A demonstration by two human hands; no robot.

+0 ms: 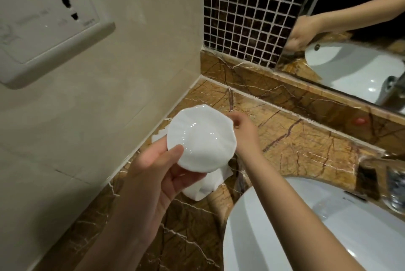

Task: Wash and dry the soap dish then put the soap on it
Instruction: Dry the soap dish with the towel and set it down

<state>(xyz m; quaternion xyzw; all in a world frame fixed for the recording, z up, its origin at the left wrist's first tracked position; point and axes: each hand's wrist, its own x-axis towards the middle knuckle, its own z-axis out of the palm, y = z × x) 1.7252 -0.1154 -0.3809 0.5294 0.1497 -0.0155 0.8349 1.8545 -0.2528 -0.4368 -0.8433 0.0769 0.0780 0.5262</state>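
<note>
Brown marble counter (295,139) lies below. My left hand (151,174) pinches the near rim of the soap dish (203,139) above it, hollow facing up, nearly round without clear long axis. My right hand (243,130) curls at the far rim; whether it grips, I cannot tell.

Glossy white ceramic, ribbed, for the soap dish (202,139); matt white paper for the tissue (208,185). Polished brown veined marble for the surface (306,146), smooth shiny glaze on the sink (361,227), bright metal on the tap (396,183). Smooth white plastic for the socket (43,25).
</note>
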